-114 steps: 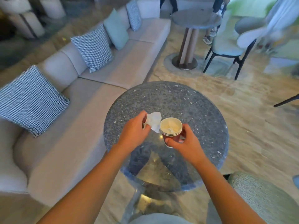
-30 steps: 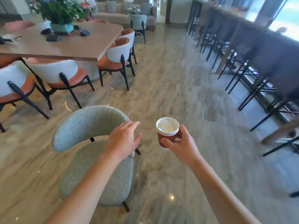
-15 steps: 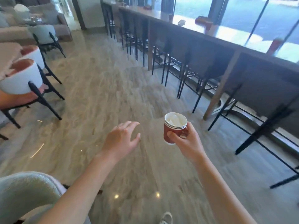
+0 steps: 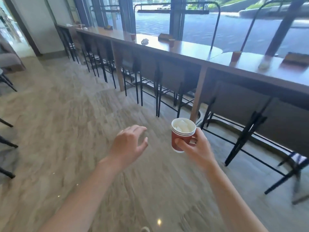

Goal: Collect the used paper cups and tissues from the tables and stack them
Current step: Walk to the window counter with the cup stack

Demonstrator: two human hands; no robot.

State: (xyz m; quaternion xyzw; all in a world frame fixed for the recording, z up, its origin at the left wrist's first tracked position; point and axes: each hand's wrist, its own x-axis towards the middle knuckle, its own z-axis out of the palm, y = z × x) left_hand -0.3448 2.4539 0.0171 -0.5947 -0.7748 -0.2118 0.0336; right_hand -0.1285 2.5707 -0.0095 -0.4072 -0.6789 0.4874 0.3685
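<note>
Nearest, my left hand hangs out over the floor, fingers spread loose and holding nothing; it is free for the next pickup. Just to its right, my right hand grips the stack of paper cups, thumb across the red wall and fingers wrapped behind; several white rims show nested at the top, and a wad of tissue sits inside the uppermost cup. Orientation: mouth up, base down, long axis close to vertical, with the rim leaning slightly away from me; the stack is carried in the air, well apart from any table.

Beyond, black stools stand tucked under the long counter; on it stands a red cup with a crumpled tissue near it, and another cup further left.

Judgement: the step in hand is the walk to that counter; carry the stack level so the wad does not tip out; take loose tissue with the free hand; lower the stack straight down into each new cup, axes in line, so the tissue ends on top.
</note>
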